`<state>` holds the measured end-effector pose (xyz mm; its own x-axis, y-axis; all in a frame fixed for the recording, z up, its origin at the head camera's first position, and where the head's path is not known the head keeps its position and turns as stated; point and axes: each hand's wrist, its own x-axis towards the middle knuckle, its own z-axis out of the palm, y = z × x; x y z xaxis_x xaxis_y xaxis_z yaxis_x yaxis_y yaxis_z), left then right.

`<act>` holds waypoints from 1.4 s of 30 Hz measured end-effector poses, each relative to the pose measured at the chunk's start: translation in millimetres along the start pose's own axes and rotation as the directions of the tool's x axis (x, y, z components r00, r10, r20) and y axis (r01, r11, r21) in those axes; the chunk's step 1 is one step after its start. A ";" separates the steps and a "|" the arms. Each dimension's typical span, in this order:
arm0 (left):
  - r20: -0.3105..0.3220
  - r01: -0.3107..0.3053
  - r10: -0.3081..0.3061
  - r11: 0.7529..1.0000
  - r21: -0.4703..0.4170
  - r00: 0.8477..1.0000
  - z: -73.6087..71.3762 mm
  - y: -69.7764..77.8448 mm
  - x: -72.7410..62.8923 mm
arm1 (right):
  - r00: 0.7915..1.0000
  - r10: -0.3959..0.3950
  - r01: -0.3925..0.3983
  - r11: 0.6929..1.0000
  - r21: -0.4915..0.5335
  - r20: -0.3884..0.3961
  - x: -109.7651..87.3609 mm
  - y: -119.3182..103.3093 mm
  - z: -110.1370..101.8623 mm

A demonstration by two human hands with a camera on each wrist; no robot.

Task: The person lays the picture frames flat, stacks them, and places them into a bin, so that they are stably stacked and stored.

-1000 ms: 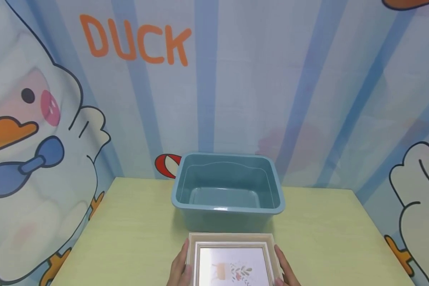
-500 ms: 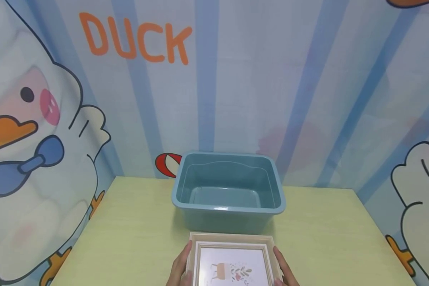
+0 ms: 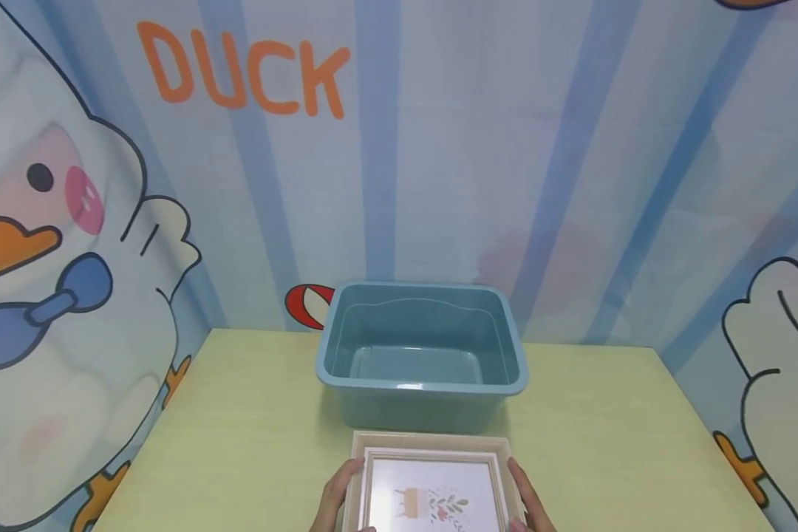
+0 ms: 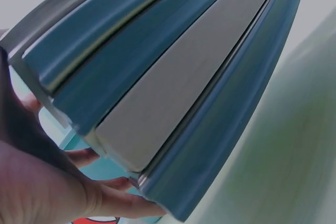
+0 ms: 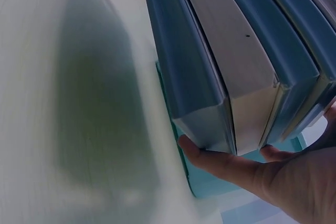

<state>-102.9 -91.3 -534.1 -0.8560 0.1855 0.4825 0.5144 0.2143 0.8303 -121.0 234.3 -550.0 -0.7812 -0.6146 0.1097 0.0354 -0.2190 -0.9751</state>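
My left hand (image 3: 338, 491) and right hand (image 3: 530, 501) hold a stack of several picture frames between them, at the bottom middle of the head view. The top frame (image 3: 439, 484) is pale with a plant-and-chair print, and a larger beige frame (image 3: 432, 442) shows around it. Both wrist views show the stack's sides in layers, with blue edges (image 4: 210, 145) and light grey ones (image 5: 231, 35). Fingers of the left hand (image 4: 47, 192) reach around one corner; the right hand (image 5: 299, 182) supports another. A shadow on the table suggests the stack is raised. Its near end is cut off.
A blue-grey plastic tub (image 3: 422, 410) stands upright on the pale yellow table (image 3: 253, 436), just beyond the stack. Its visible inside holds nothing. Behind the table hangs a striped duck-print cloth (image 3: 452, 148), which also covers both sides.
The left hand's fingers have shifted on the frame stack, with a fingertip now over the top frame's left edge. The stack and right hand stay nearly still; the head view has turned slightly.
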 end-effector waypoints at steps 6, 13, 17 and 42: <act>-0.026 -0.044 0.046 0.997 0.059 0.999 -2.8 5.7 5.1 | 0.992 -0.102 0.085 0.973 -0.217 -0.072 -2.6 -2.4 8.7; -0.030 -0.015 0.017 0.996 0.088 0.999 -3.8 14.4 6.6 | 0.994 -0.045 0.020 0.973 -0.232 -0.104 -6.5 -9.2 9.7; -0.029 0.061 -0.059 0.996 0.065 0.998 -3.5 22.4 7.0 | 0.993 -0.038 0.006 0.964 -0.267 -0.116 -7.6 -10.6 9.7; 0.050 0.197 -0.192 0.971 -0.138 0.980 -3.8 44.5 17.7 | 0.981 0.066 -0.092 0.987 -0.135 -0.185 -5.1 -49.8 20.7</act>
<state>-95.4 -82.2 -487.6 -0.9352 0.1891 0.2994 0.3235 0.1127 0.9395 -105.8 232.6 -498.0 -0.8788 -0.4772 0.0074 0.0225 -0.0570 -0.9981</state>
